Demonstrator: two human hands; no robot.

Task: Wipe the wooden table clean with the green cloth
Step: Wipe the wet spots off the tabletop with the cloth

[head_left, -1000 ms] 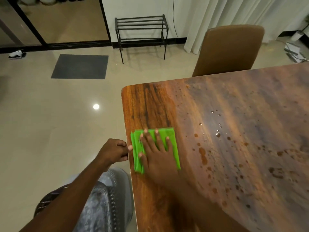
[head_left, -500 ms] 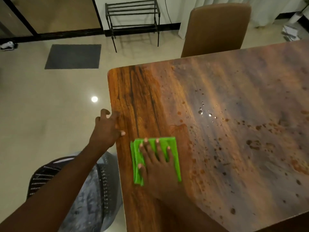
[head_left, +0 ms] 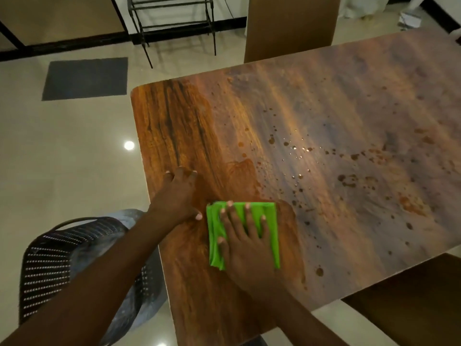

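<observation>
- A folded green cloth (head_left: 270,221) is pressed flat on the wooden worktop (head_left: 324,108) by the right hand (head_left: 245,242), fingers (head_left: 233,216) spread wide.
- The left hand (head_left: 178,196) is rested beside it, fingers extended.
- Droplets (head_left: 299,176) are scattered rightward.

Our bare left hand (head_left: 178,193) lies palm down at centre left of the frame, fingers relaxed and pointing up-frame, thumb out to the right. Just right and lower, our bare right hand (head_left: 245,243) presses flat, fingers spread. Our left forearm (head_left: 99,283) enters from the lower left corner, our right forearm (head_left: 296,310) from the bottom edge.
</observation>
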